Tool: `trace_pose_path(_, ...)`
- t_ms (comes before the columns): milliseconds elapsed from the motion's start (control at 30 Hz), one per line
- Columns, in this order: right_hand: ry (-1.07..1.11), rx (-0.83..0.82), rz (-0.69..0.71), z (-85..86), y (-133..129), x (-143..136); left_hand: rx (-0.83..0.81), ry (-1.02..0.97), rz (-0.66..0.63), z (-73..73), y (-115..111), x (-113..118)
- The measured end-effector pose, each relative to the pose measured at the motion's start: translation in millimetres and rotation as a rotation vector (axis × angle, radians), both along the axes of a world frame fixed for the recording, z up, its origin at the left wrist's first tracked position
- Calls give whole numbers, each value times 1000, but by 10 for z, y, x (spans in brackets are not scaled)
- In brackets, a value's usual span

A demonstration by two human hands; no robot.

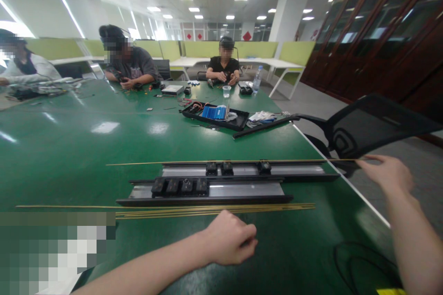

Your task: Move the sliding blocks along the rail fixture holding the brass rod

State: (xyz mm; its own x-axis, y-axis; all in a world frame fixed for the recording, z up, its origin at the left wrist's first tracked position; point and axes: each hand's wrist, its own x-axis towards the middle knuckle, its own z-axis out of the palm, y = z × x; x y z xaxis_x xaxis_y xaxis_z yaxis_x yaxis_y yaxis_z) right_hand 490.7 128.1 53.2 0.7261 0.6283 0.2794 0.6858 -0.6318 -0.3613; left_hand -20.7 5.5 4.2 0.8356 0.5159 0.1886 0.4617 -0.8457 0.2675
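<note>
My right hand [389, 173] pinches the right end of a long thin brass-coloured rod [138, 163], which stretches left just above the farther metal rail. My left hand [230, 237] is curled into a loose fist near the table's front, and no object shows in it. Just beyond it lies a bundle of similar brass rods [270, 208]. The nearer rail [245, 190], silver with black edges, carries several black blocks [187, 186] grouped at its left. On the farther rail [294, 170] sit three black blocks, two side by side [226, 168] and one apart [265, 167].
Farther back on the green table [86, 147] lies a black tray [238, 121] with a blue finned part [214, 112]. Gloves [263, 118] and a black bar [259, 128] are beside it. A mesh chair [377, 122] stands right; three people sit across.
</note>
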Motion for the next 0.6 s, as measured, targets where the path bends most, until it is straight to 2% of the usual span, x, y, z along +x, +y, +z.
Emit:
trace_pose_path(300,-4,49,22,-85,-8,174,1,7,-5,36,2,6)
trace_pose_path(600,-8,4,19,-116,-32,245,-7,-1,-3,20,-2,1)
